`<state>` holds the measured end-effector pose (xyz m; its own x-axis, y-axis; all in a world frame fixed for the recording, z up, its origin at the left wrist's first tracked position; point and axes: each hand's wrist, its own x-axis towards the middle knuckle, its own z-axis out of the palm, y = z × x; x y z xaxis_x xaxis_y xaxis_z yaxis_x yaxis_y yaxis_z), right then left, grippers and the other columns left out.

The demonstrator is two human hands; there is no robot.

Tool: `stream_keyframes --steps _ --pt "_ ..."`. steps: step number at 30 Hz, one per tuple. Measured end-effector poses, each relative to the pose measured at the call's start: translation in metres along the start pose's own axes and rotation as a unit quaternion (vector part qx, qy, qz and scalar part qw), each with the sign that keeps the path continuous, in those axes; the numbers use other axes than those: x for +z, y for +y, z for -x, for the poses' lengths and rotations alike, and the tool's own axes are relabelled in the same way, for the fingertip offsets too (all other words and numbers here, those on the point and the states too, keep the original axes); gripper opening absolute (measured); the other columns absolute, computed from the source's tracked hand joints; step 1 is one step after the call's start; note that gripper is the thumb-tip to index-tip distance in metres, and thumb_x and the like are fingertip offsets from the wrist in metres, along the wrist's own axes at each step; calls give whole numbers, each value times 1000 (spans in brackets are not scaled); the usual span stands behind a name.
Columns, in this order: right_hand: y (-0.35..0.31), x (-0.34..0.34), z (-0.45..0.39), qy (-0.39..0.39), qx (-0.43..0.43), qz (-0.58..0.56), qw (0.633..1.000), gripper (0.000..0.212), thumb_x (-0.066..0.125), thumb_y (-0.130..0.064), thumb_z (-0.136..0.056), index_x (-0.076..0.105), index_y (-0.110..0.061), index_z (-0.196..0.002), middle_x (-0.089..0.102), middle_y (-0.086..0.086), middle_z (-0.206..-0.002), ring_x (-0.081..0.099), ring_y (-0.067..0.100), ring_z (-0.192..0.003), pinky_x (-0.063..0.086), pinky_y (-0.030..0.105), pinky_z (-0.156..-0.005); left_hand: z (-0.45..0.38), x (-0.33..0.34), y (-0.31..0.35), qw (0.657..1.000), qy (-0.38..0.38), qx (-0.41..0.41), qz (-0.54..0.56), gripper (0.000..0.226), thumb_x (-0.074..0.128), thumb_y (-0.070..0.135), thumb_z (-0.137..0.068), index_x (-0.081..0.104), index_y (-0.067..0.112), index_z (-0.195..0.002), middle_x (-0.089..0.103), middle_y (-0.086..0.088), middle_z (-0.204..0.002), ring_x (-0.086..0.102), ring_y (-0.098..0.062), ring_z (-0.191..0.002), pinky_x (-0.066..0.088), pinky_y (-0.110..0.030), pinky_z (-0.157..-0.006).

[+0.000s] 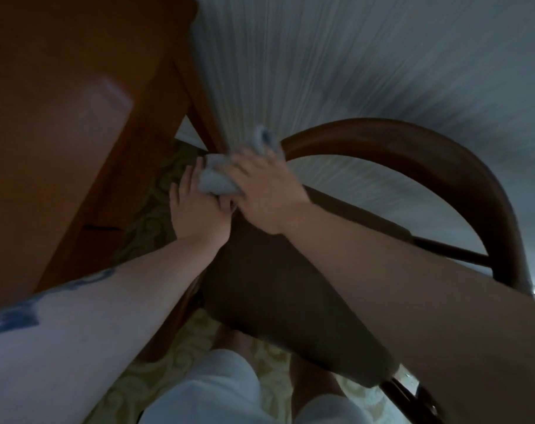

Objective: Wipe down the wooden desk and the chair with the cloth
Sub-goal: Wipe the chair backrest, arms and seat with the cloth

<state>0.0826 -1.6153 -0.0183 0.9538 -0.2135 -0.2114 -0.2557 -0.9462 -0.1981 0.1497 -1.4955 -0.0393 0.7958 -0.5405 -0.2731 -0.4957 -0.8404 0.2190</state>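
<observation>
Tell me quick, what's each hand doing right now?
Left hand: touches the grey cloth; grip cannot be told.
Right hand: grips the cloth.

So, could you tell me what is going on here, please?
A person is bent over a dark wooden chair beside the wooden desk. Both hands meet at the end of the chair's curved back: the right hand grips a grey cloth there, and the left hand touches it from below.

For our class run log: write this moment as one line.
step: wiping chair | hands: right hand grips grey cloth; left hand touching it | place: curved dark wooden chair
</observation>
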Motion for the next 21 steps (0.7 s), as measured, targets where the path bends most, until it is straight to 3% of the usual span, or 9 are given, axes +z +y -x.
stream_keyframes --steps 3,4,7,9,13,14,16,18,21 --pt "32 -18 -6 54 251 16 966 52 23 -49 -101 50 -20 -135 49 6 -139 30 26 -139 6 48 -118 -4 5 11 999 36 -1 12 56 12 42 -101 38 22 -146 36 -2 -154 27 -22 -143 16 -44 -117" --pt "24 -27 -10 30 282 14 959 54 20 -50 -102 53 -20 -132 51 7 -136 32 27 -137 5 49 -118 -5 8 14 999 36 1 17 53 16 41 -101 45 21 -140 46 -4 -146 35 -23 -138 20 -44 -115" --pt "-17 -31 -20 -51 139 3 989 45 22 -41 -103 51 -25 -132 52 4 -132 36 27 -132 8 49 -118 -7 13 25 999 31 -28 1 30 38 30 -98 59 16 -114 61 -7 -119 47 -27 -121 29 -43 -107" --pt "-3 -35 -18 -60 96 -5 994 41 25 -38 -104 54 -25 -129 53 2 -130 39 25 -130 15 44 -116 -8 10 28 998 36 -50 24 38 28 33 -97 60 15 -108 62 -6 -112 49 -26 -115 31 -44 -103" --pt "50 -32 -7 34 321 29 946 45 22 -39 -104 56 -21 -128 54 4 -130 37 24 -131 8 44 -118 -15 4 45 997 61 2 54 47 17 36 -100 58 19 -118 61 -3 -115 51 -24 -111 34 -41 -95" --pt "42 -32 -10 27 332 35 942 45 22 -38 -104 56 -20 -128 54 5 -130 36 24 -132 5 45 -119 -18 4 51 997 57 23 50 41 24 35 -101 57 19 -119 60 -3 -117 50 -25 -112 34 -40 -94" --pt "21 -27 -17 7 255 29 967 43 24 -36 -103 56 -21 -128 54 5 -130 36 25 -133 5 47 -119 -22 5 63 997 38 39 48 26 47 29 -97 56 16 -117 60 -5 -118 49 -26 -114 32 -41 -97" --pt "25 -31 -13 -6 187 6 982 40 27 -38 -103 54 -24 -130 53 2 -131 37 24 -131 7 45 -119 -22 7 68 997 40 32 52 24 50 26 -96 56 15 -117 60 -6 -118 50 -26 -115 29 -42 -102" --pt "87 -40 11 51 345 14 937 41 25 -36 -104 51 -22 -133 50 6 -135 37 27 -132 13 47 -115 -24 5 76 991 57 64 101 35 30 29 -103 56 17 -123 60 -5 -122 50 -24 -118 31 -42 -103"
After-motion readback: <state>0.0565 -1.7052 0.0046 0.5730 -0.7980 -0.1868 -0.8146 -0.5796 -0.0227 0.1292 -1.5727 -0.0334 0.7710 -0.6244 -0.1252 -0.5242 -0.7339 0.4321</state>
